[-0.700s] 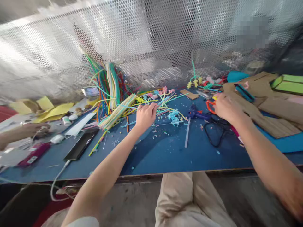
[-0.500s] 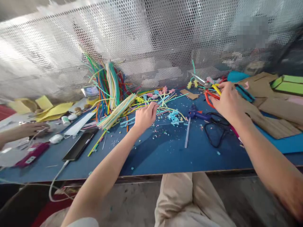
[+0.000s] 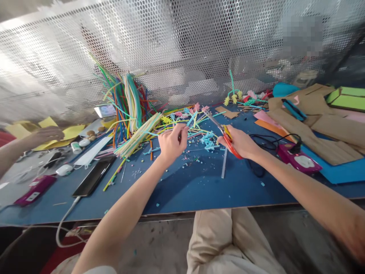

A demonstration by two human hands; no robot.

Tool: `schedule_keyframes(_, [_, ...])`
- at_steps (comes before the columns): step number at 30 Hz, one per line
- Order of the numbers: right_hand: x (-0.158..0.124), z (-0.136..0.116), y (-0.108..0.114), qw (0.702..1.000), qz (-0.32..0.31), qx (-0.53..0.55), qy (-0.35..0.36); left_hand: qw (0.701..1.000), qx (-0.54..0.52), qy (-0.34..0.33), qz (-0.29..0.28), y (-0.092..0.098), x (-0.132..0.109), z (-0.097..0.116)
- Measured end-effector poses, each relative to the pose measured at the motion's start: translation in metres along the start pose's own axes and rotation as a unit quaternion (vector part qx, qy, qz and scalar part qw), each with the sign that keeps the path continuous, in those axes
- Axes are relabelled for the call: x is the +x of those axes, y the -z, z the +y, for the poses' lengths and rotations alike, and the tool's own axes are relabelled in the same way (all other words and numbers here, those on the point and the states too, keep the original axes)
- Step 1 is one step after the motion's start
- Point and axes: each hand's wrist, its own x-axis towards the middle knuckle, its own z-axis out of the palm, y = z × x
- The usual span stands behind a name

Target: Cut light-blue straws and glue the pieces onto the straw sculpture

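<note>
My left hand (image 3: 170, 144) is pinched shut on thin coloured stems in the loose heap of pipe cleaners (image 3: 188, 123) at the middle of the blue table (image 3: 194, 186). My right hand (image 3: 242, 142) grips a pair of scissors with red and yellow handles (image 3: 225, 133). Their blades point up and left, toward the stems near my left hand. A tall bundle of coloured pipe cleaners (image 3: 128, 102) leans against the perforated metal screen (image 3: 171, 45) behind.
A dark phone (image 3: 92, 177) with a white cable lies at the left. A magenta device (image 3: 298, 160) with a black cord lies at the right, beside cardboard pieces (image 3: 319, 125). Another person's hand (image 3: 47, 134) reaches over yellow paper at the far left.
My right hand picked up the scissors from the right side and brought them left to the middle, near my left hand. The magenta device, hidden before, now shows.
</note>
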Motion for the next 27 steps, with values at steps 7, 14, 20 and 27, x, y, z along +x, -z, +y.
schedule_keyframes(7, [-0.004, -0.003, -0.001, 0.998, -0.018, 0.016, 0.061, 1.000, -0.018, -0.009, -0.022, -0.003, -0.005, 0.004])
schedule_keyframes(14, [-0.005, -0.005, -0.005, 0.995, -0.007, 0.058, 0.082, 0.997, -0.015, -0.049, -0.052, -0.006, -0.009, 0.008])
schedule_keyframes(20, [-0.003, -0.003, -0.008, 0.994, -0.007, 0.064, 0.092, 0.996, -0.030, -0.052, -0.066, -0.007, -0.010, 0.010])
schedule_keyframes(27, [-0.004, -0.004, -0.009, 0.994, -0.005, 0.052, 0.100, 0.997, -0.034, -0.043, -0.061, -0.008, -0.011, 0.014])
